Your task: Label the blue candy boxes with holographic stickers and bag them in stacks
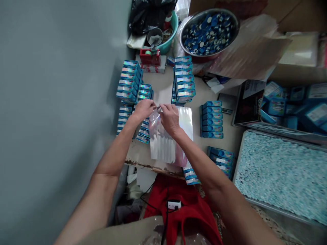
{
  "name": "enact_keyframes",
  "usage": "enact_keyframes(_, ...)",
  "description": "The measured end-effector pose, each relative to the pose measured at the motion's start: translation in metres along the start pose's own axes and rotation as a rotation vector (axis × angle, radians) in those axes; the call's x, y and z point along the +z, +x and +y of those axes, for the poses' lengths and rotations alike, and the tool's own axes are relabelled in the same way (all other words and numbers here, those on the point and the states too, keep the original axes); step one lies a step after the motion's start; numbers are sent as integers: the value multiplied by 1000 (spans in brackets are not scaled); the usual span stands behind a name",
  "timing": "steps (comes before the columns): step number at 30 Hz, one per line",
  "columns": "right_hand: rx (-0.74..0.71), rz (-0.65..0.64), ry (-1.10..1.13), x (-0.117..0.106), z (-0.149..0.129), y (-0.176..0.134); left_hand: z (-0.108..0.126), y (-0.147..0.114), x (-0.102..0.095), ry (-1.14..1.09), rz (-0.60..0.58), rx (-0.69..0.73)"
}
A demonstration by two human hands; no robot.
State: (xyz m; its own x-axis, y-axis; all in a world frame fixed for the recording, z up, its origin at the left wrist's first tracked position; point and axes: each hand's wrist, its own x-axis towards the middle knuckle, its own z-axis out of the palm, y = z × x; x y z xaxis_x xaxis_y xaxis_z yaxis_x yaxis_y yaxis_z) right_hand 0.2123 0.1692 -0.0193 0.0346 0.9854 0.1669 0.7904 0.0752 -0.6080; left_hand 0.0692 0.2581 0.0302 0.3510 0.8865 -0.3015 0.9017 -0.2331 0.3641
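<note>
Shiny clear plastic film [163, 146], in sheets or flat bags, lies on the table in front of me. At its far edge my left hand [145, 109] is closed in a pinch on the upper left corner. Close beside it, my right hand [170, 117] pinches the same edge with its fingertips. Small blue boxes with shiny labels surround the film: stacks at the left [127, 81], a tall stack [185, 78] just beyond my right hand, and a row [212, 119] to the right. My fingers partly cover the pinched edge.
Behind stand a metal bowl [182, 42] of blue and white caps, a teal basin [175, 23] and a red tape dispenser [150, 58]. At right are a carton [249, 105] of blue boxes and a tray [240, 156] of pale blue bits. A wall [63, 85] borders the left.
</note>
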Motion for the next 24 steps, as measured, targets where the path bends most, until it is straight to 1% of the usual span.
enact_keyframes(3, -14, 31, -2, 15, -4, -6, -4, -2, 3, -52, -12, 4)
enact_keyframes(6, -53, 58, -31, 23, -5, -21, -10, -3, 6, -77, -6, -9)
enact_keyframes(10, -122, -13, -29, 22, -5, -47, -19, -2, 5, -152, -39, -59)
enact_keyframes(13, -60, -42, 32, 14, -4, -64, -23, 0, 4, -166, -63, -71)
enact_keyframes(16, 42, -61, 94, 1, -4, -74, -22, 0, 3, -137, -25, -72)
enact_keyframes(18, 79, -43, 107, -11, -4, -73, -17, -3, 1, -115, 0, -63)
enact_keyframes(19, 70, -26, 105, -17, -4, -70, -13, -5, 0, -103, 7, -58)
enact_keyframes(21, -4, -4, 87, -28, -3, -59, -4, -11, -3, -72, 21, -48)
enact_keyframes(24, -154, -41, 19, -37, -2, -33, 11, -22, -10, 2, 49, -48)
